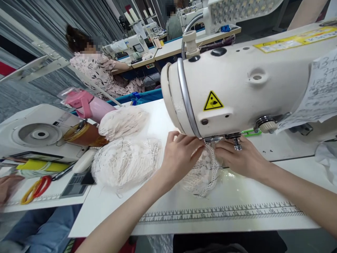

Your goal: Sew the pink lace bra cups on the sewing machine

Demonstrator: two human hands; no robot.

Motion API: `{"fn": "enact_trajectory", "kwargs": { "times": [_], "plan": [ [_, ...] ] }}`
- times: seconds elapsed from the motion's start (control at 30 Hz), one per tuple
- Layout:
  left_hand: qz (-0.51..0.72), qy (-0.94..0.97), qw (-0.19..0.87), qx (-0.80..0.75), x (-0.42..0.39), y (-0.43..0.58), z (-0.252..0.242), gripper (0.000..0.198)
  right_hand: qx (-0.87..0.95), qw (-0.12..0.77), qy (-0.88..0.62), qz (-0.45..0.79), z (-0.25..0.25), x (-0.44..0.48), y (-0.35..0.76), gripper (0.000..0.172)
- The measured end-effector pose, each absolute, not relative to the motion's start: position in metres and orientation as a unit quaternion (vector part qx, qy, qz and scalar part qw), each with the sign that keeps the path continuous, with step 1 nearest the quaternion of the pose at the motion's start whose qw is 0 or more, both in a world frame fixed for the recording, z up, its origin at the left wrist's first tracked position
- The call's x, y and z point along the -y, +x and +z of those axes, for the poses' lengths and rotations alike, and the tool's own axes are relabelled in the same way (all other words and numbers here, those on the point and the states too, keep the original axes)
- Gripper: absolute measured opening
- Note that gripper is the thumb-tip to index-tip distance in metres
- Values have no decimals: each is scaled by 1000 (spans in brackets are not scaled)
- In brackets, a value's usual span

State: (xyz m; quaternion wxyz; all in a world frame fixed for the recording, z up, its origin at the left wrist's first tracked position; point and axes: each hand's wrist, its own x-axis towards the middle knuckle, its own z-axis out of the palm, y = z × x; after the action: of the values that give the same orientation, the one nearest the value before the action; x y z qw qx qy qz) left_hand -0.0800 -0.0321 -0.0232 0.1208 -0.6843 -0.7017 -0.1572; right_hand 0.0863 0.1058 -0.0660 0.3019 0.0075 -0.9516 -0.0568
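Observation:
A cream sewing machine (244, 80) stands on the white table (110, 207). Under its needle lies a piece of white lace (204, 172). My left hand (179, 158) rests on the lace's left side, fingers curled and pressing it toward the presser foot (218, 140). On the right side of the lace, my right hand (242, 158) pinches it just below the needle. Both hands touch the lace at the foot.
Two heaps of lace pieces (123, 158) lie left of my hands. A pink bottle (86, 105), a brown cup (84, 135), scissors with red and yellow handles (37, 188) and a calculator (75, 184) sit further left. A ruler strip (223, 212) marks the table's front. Other people sew behind.

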Motion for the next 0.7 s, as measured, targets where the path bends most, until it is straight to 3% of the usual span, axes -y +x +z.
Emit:
{"fn": "enact_trajectory", "kwargs": {
  "times": [0.17,0.37,0.47,0.6,0.7],
  "plan": [
    [-121,-858,144,478,87,-66,-28,13,940,313,131,-23,-66,-106,88,30],
    [-47,-836,202,508,118,-50,-49,10,952,248,147,99,-72,-106,87,29],
    [-83,-813,197,541,117,-49,-51,15,956,221,134,139,-69,-107,90,25],
    [-224,-683,35,694,109,-51,-31,15,966,158,110,175,-64,-107,93,22],
    [-226,-613,-105,750,99,-54,-10,14,969,171,97,150,-65,-107,92,13]
  ]
}}
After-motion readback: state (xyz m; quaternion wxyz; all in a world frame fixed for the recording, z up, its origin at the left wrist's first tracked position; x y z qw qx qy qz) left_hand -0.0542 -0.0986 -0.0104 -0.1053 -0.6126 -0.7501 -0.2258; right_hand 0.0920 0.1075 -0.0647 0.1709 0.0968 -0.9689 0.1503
